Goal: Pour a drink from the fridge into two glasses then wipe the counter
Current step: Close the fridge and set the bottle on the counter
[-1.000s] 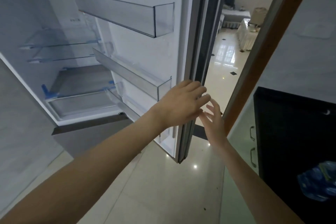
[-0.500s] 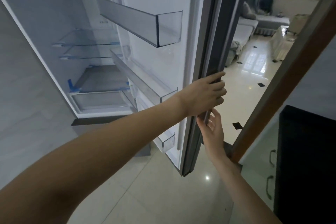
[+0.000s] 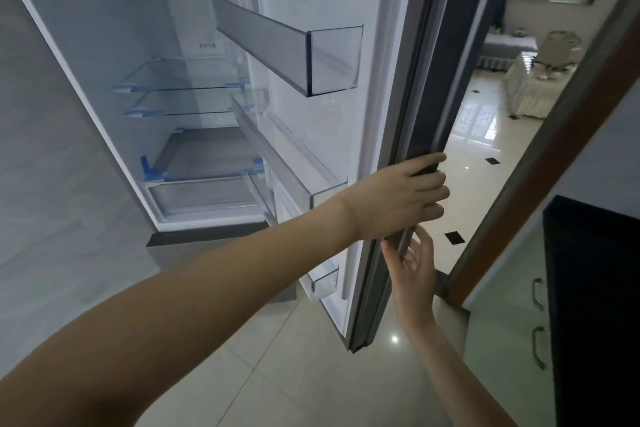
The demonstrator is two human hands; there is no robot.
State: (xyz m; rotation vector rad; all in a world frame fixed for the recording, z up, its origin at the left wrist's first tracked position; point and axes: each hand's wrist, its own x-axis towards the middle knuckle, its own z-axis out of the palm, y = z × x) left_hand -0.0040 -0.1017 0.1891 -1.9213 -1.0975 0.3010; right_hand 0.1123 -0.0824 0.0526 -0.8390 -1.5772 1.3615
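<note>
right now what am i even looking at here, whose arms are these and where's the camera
This is no machine. The arms belong to a person wearing a wide-angle camera on their head, so you see what they see, looking forward and down. There is one view only.

The left hand has its fingers curled round the edge of the open fridge door. The right hand touches the same edge just below, fingers loosely wrapped on it.

Inside, the glass shelves and the door bins show no drink that I can see. At the right is a dark counter over cabinet doors with handles. Past the door lies a tiled floor leading to another room.
</note>
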